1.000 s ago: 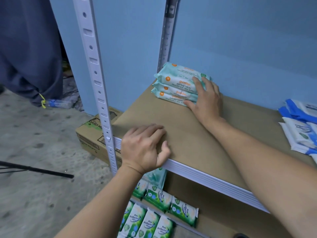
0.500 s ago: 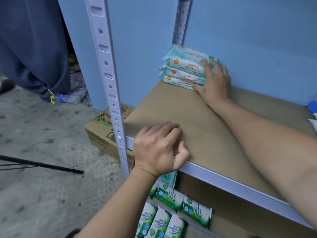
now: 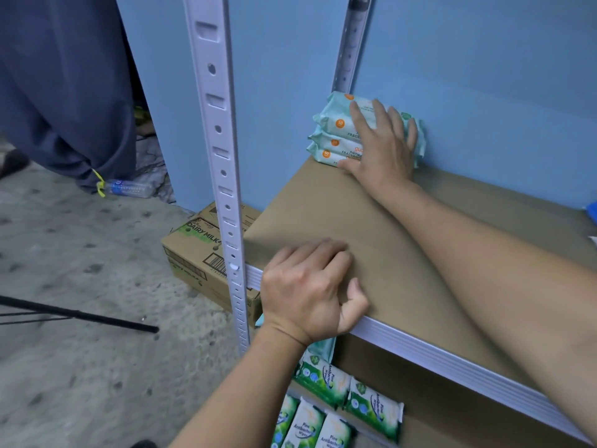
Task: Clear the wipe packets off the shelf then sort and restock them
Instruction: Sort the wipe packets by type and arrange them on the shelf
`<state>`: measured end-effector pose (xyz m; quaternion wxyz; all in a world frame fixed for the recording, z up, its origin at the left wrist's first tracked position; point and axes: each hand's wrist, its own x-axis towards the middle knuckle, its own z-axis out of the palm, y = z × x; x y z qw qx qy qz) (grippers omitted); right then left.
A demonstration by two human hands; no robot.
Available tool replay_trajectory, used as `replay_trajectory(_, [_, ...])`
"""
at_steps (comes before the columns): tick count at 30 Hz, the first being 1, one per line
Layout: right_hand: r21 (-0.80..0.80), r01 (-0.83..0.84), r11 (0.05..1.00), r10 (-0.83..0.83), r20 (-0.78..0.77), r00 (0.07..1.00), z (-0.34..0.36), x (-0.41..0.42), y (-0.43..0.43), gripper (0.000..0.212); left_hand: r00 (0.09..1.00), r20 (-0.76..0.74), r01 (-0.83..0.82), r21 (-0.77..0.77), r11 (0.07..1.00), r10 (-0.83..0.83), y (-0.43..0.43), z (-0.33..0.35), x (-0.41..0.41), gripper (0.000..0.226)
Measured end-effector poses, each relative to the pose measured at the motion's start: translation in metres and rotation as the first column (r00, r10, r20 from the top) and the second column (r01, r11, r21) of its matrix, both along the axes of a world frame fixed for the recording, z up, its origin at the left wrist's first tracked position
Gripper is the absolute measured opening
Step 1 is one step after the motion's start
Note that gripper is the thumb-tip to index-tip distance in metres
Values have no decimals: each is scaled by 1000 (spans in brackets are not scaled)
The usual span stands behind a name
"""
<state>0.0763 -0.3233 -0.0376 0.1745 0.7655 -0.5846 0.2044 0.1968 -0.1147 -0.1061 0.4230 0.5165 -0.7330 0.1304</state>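
A stack of three mint-green wipe packets (image 3: 334,130) with orange dots lies in the back left corner of the brown shelf board (image 3: 403,240), against the blue wall. My right hand (image 3: 382,150) covers the stack's front and top, fingers spread over the top packet and thumb at the bottom one. My left hand (image 3: 307,286) rests curled on the shelf's front edge by the white upright, holding nothing. Several green pine wipe packets (image 3: 323,379) lie on the shelf below.
A white slotted upright (image 3: 219,140) stands at the shelf's front left corner. A cardboard box (image 3: 193,253) sits on the floor beside it. A plastic bottle (image 3: 129,188) and a black rod (image 3: 80,315) lie on the concrete floor. A blue packet's edge (image 3: 591,212) shows at far right.
My right hand has slid from the stack's right side up over its front and top. The view has moved closer and leftward; my left hand stays on the shelf edge.
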Motion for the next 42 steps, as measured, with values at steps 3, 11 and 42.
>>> replay_trajectory(3, [-67,-67,995,61,-87,994,-8,8,-6,98,1000,-6,7,-17,1000,-7,0,-1,-1,23])
replay_trajectory(11, [-137,-67,988,48,-136,990,-12,13,-18,84,1000,-2,8,-22,1000,-8,-1,-2,1,23])
replay_trajectory(42, [135,-49,990,-7,389,921,-7,-64,-2,73,999,34,-15,-84,996,18,-4,-5,0,25])
